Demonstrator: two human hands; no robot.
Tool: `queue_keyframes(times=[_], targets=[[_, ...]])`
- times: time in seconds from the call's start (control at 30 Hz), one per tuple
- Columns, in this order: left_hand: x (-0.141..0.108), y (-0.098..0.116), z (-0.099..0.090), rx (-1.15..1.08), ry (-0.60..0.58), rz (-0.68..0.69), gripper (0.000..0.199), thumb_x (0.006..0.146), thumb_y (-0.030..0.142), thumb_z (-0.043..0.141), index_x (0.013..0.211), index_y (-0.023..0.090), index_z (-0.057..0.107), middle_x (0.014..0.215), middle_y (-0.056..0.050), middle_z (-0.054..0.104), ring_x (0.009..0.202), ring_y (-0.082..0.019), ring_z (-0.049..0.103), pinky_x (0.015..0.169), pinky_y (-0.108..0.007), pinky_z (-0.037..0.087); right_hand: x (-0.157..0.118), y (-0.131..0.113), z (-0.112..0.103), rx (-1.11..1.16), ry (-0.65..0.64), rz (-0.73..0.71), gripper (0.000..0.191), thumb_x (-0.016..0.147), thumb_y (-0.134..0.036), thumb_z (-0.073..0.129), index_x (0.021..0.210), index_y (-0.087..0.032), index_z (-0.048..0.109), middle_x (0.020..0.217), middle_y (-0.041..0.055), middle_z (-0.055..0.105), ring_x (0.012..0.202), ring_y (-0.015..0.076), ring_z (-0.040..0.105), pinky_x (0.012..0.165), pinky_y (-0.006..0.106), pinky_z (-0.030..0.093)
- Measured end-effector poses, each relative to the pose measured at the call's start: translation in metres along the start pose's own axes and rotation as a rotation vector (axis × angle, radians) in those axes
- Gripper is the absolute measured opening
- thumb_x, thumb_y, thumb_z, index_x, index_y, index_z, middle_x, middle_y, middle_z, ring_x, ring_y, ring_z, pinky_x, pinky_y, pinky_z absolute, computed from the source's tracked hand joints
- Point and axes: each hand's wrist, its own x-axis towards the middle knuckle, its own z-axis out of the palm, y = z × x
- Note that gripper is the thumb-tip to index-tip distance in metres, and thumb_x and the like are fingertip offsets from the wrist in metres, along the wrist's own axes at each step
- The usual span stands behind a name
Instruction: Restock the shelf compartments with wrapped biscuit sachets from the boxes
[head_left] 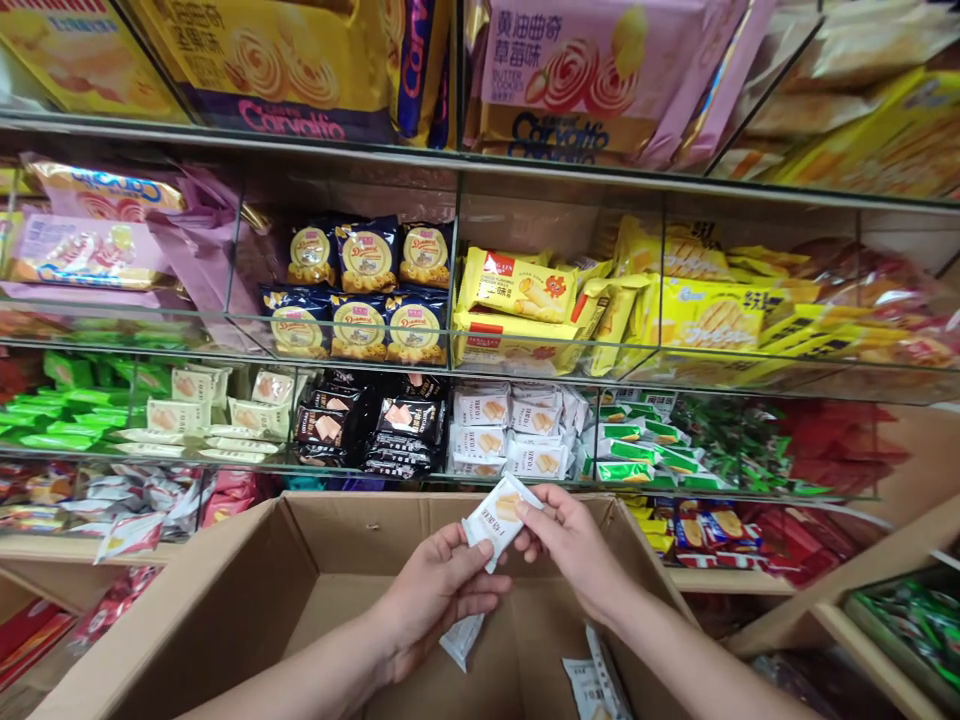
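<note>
My left hand [446, 590] and my right hand [566, 540] together hold a small white snack packet [501, 522] with pale biscuits pictured on it. It is tilted, above an open cardboard box [292, 610]. Each thumb presses on the packet's face, the left at its lower edge, the right at its upper right. Another white packet [463, 640] shows just below my left hand; whether that hand also holds it I cannot tell. Inside the box, near my right forearm, lie white packets [592, 680]. Behind the box, similar white packets [480, 440] are stacked in a glass shelf compartment.
Glass-divided shelves rise behind the box. Black packets [405, 430] and green packets [637, 440] flank the white stack. Yellow packs [517, 300] and round-label blue packs [360, 325] fill the shelf above. A glass shelf edge [525, 380] runs above my hands.
</note>
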Motion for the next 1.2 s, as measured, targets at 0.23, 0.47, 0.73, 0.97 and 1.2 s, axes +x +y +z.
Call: queue_keyframes(times=[0.23, 0.47, 0.73, 0.97, 1.2], targets=[[0.031, 0.043, 0.029, -0.204, 0.233, 0.332, 0.011, 0.075, 0.006, 0.051, 0.068, 0.012, 0.046, 0.063, -0.007, 0.062, 0.061, -0.018, 0.065, 0.051, -0.02, 0.052, 0.005, -0.003, -0.003, 0.172, 0.058, 0.035, 0.033, 0.073, -0.048, 0.05, 0.08, -0.016, 0.047, 0.068, 0.0002, 0.055, 0.05, 0.0065, 0.048, 0.043, 0.018, 0.034], [0.071, 0.087, 0.063, -0.403, 0.362, 0.45, 0.012, 0.084, 0.01, 0.036, 0.075, 0.012, 0.044, 0.064, -0.008, 0.06, 0.059, -0.014, 0.064, 0.055, -0.021, 0.053, 0.005, 0.002, -0.005, -0.016, -0.075, 0.153, 0.027, 0.072, -0.042, 0.051, 0.071, -0.015, 0.048, 0.059, -0.0018, 0.053, 0.044, 0.0049, 0.045, 0.039, 0.016, 0.03], [0.112, 0.108, 0.073, -0.586, 0.387, 0.651, 0.019, 0.083, 0.008, 0.037, 0.086, 0.019, 0.053, 0.067, 0.001, 0.062, 0.06, -0.007, 0.06, 0.067, -0.02, 0.05, -0.001, 0.002, -0.011, -0.235, -0.239, 0.171, 0.014, 0.073, -0.029, 0.05, 0.072, -0.015, 0.049, 0.059, -0.0026, 0.054, 0.045, 0.0045, 0.046, 0.04, 0.015, 0.032], [0.135, 0.121, 0.079, -0.646, 0.389, 0.669, 0.031, 0.083, 0.005, 0.032, 0.09, 0.021, 0.057, 0.07, 0.0, 0.066, 0.068, -0.009, 0.062, 0.067, -0.019, 0.049, -0.002, -0.002, -0.014, -0.337, -0.293, 0.178, 0.005, 0.071, -0.019, 0.05, 0.068, -0.015, 0.049, 0.057, -0.0029, 0.053, 0.044, 0.0048, 0.046, 0.039, 0.016, 0.033], [0.152, 0.13, 0.08, -0.682, 0.359, 0.657, 0.027, 0.085, 0.022, 0.034, 0.083, 0.021, 0.061, 0.072, -0.004, 0.066, 0.074, -0.015, 0.062, 0.064, -0.025, 0.05, 0.001, 0.004, -0.022, -0.383, -0.344, 0.127, 0.008, 0.07, -0.024, 0.051, 0.069, -0.015, 0.05, 0.059, -0.0018, 0.054, 0.045, 0.006, 0.048, 0.038, 0.016, 0.034]])
